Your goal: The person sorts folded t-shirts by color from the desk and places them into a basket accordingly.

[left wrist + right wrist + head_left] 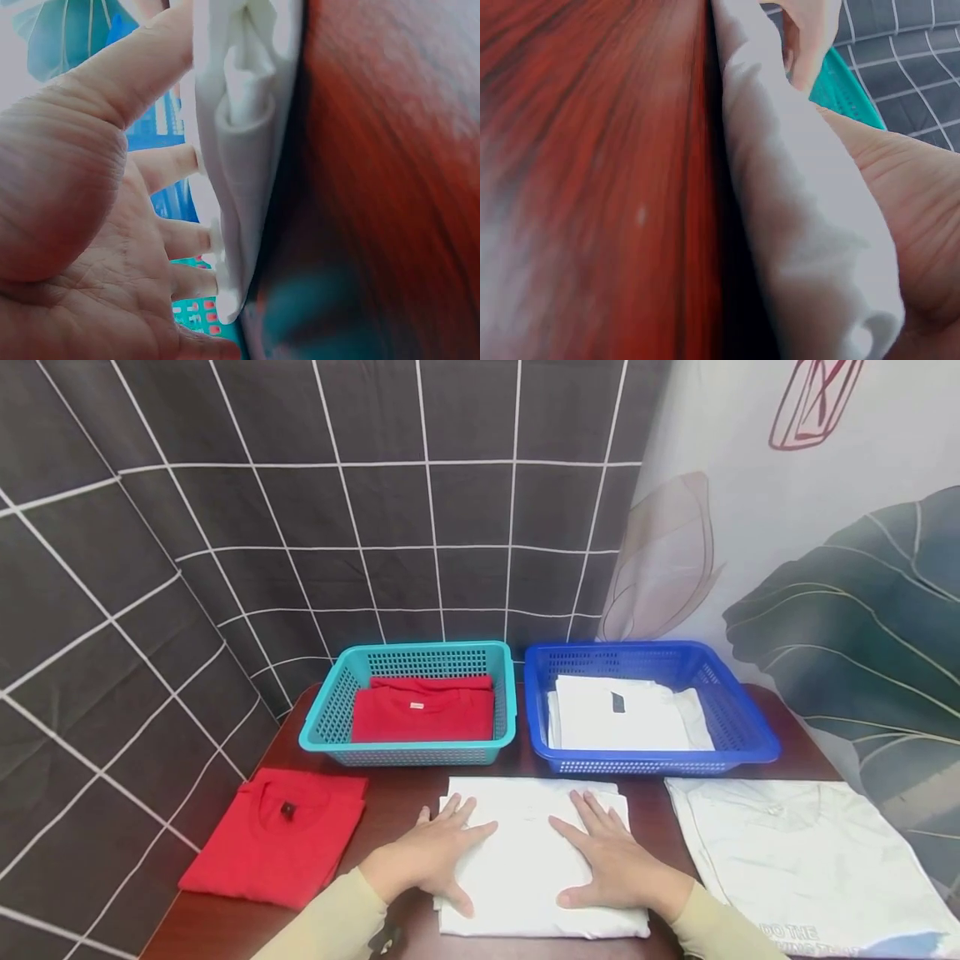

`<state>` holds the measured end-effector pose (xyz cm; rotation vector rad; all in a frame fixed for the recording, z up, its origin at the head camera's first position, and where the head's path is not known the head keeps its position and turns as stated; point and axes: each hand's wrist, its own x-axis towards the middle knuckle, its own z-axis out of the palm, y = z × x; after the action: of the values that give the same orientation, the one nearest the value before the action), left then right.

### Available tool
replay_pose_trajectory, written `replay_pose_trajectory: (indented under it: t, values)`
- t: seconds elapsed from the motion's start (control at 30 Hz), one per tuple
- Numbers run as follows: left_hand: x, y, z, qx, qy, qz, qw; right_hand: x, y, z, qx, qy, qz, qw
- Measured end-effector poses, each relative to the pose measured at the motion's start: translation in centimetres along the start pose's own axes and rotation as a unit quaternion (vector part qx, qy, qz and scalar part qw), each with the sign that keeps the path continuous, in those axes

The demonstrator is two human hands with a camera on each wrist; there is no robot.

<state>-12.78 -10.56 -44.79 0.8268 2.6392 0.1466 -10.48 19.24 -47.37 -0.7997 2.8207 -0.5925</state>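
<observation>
One folded red cloth T-shirt (pixel 300 839), seemingly pending; teal plastic basket (pixel 405 755) of folded red garments (pixel 427 720), apparently done; left hand (pixel 438 852) and right hand (pixel 611 856) spread on folded white cloth shirt (pixel 525 885), likely underway, on dark-red wooden surface (pixel 401 810); blue plastic basket (pixel 648 767) of folded white garments (pixel 630 731), seemingly done; printed white T-shirt (pixel 810 852), probably pending.

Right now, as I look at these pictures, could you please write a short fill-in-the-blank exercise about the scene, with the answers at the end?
1. The left hand and the right hand rest on folded cloth coloured ____.
2. The teal basket holds folded clothes coloured ____.
3. The other basket, with white clothes inside, is coloured ____.

Missing words: white; red; blue.
</observation>
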Motion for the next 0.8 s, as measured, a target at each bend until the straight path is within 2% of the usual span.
replay_pose_trajectory:
  t: [0.33, 0.53, 0.67, 0.8]
  values:
    - [-1.1, -1.6, 0.1, -0.029, 0.001, -0.016, 0.9995, 1.5, -1.2, 0.7, 0.001, -0.02, 0.007, 0.9998]
    - [-1.4, -2.2, 0.3, -0.061, 0.007, -0.015, 0.998, 1.5, -1.2, 0.6, 0.006, -0.003, -0.003, 1.0]
    - [-1.7, -2.1, -0.1, -0.079, 0.058, -0.016, 0.995, 1.0, -0.8, -0.8, 0.008, 0.042, 0.005, 0.9991]
    - [-2.2, -2.1, -0.8, -0.105, 0.118, -0.064, 0.9854, 0.7, 0.0, -2.7, 0.011, 0.093, 0.047, 0.9945]
